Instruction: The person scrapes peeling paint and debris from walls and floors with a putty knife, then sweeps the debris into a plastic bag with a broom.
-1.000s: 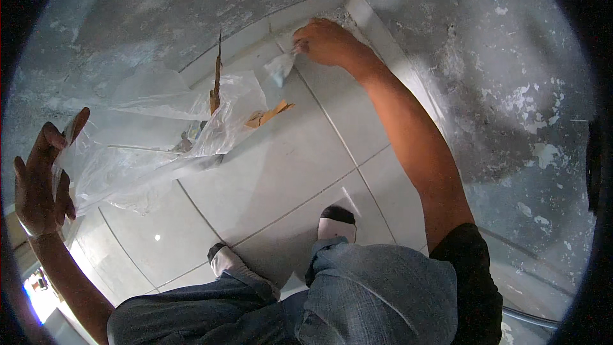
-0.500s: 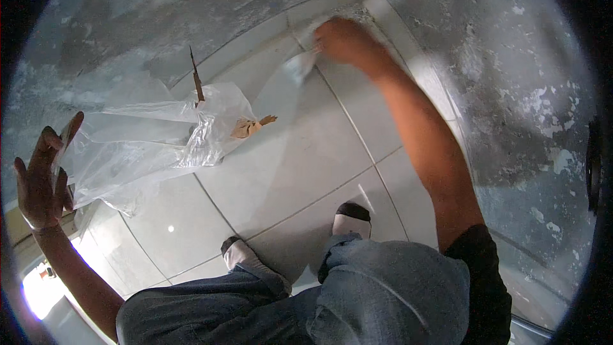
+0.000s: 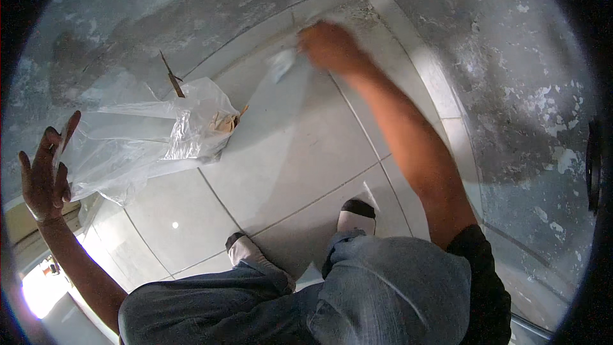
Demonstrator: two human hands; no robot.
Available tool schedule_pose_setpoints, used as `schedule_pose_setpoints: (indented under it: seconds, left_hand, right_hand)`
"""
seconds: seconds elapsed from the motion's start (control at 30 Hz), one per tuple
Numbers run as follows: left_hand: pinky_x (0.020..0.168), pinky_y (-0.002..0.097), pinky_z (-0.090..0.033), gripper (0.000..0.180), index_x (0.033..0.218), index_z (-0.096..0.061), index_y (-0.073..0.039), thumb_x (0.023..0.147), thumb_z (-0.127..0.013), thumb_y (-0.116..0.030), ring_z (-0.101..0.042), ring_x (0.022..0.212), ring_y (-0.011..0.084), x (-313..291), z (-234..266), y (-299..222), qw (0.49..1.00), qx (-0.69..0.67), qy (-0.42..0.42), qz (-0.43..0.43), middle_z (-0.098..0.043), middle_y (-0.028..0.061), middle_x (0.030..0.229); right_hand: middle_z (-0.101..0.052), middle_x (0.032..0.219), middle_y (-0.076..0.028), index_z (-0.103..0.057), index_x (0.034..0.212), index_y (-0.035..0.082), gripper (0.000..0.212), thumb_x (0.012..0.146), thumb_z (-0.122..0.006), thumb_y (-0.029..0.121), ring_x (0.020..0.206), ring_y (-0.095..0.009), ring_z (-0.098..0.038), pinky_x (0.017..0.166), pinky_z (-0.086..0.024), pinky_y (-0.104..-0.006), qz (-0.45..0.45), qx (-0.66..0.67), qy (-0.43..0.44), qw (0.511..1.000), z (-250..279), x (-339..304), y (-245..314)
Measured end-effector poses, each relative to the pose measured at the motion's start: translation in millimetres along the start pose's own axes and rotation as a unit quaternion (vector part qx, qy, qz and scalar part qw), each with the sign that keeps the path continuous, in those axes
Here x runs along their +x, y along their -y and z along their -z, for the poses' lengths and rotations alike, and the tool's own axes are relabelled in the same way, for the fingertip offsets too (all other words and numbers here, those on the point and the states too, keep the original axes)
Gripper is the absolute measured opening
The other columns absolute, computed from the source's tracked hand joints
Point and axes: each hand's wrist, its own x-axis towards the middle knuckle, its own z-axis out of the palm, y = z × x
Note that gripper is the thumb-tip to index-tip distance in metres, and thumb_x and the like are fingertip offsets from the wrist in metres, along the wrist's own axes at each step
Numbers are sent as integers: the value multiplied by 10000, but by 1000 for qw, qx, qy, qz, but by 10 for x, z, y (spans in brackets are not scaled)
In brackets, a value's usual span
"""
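Note:
At the left my left hand [image 3: 50, 176] holds the rim of a clear plastic bag [image 3: 128, 128], its fingers spread along the film. The bag stretches sideways over the tiles, and a brown dry scrap [image 3: 223, 121] shows at its bunched far end. A thin brown pointed strip [image 3: 171, 76] sticks up out of that end. Toward the far corner, my right hand [image 3: 329, 46] is closed, with a small whitish piece [image 3: 281, 64] hanging beside its fingers. Motion blurs this piece, so I cannot tell its kind. The right hand is apart from the bag, low over the floor.
Pale floor tiles [image 3: 281, 147] run up to a tiled skirting [image 3: 415, 51] and grey, peeling walls [image 3: 523, 83]. Pale grit [image 3: 357, 13] lies in the far corner. My socked feet [image 3: 356, 216] stand close on the tiles. A bright opening [image 3: 41, 291] is at the lower left.
My right hand has moved left with the whitish piece. The bag's bunched end, with its brown strip and scrap, has shifted left. My left hand has barely moved.

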Motion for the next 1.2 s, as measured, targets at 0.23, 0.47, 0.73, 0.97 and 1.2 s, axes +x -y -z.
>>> schedule_pose_setpoints:
  seconds: [0.23, 0.47, 0.73, 0.97, 1.2]
  left_hand:
    - [254, 176, -300, 616, 1311, -359, 31, 951, -264, -461, -403, 341, 34, -91, 236, 67, 991, 108, 68, -50, -534, 149, 1198]
    - [249, 140, -315, 694, 1104, -403, 76, 888, -334, -580, -366, 284, 31, -8, -160, -135, 995, -29, 95, 11, -535, 88, 972]
    - [260, 135, -310, 671, 1161, -408, 81, 912, -315, -535, -344, 299, 28, -87, 9, 70, 996, -2, -85, 26, -537, 86, 1057]
    - [270, 116, -310, 677, 1162, -399, 101, 923, -290, -523, -306, 295, 16, 55, 200, 143, 999, -50, 23, -4, -539, 70, 992]
    - [645, 212, -220, 513, 1224, -398, 34, 908, -353, -367, -338, 711, 38, -22, 467, 299, 999, 32, -14, 21, -494, 42, 1148]
  right_hand:
    - [-616, 835, -165, -634, 865, 73, 165, 761, -555, 175, 863, -338, -578, 751, -467, -454, 88, 60, -44, 993, 48, 234, 174]
    - [-635, 862, -195, -643, 820, 30, 194, 743, -524, 163, 804, -358, -608, 715, -484, -462, 92, 46, -45, 994, -528, 468, 250]
    - [-636, 901, -162, -642, 927, 73, 241, 841, -487, 237, 821, -339, -607, 740, -476, -448, -20, -140, -99, 985, 520, 13, -1172]
    - [-603, 888, -152, -627, 964, 101, 224, 854, -520, 263, 894, -321, -559, 776, -448, -424, 25, 71, -92, 993, 63, -234, -358]
    - [-561, 905, -125, -631, 970, 152, 195, 861, -516, 266, 881, -306, -567, 764, -454, -427, 46, 24, 64, 997, 318, -557, -297]
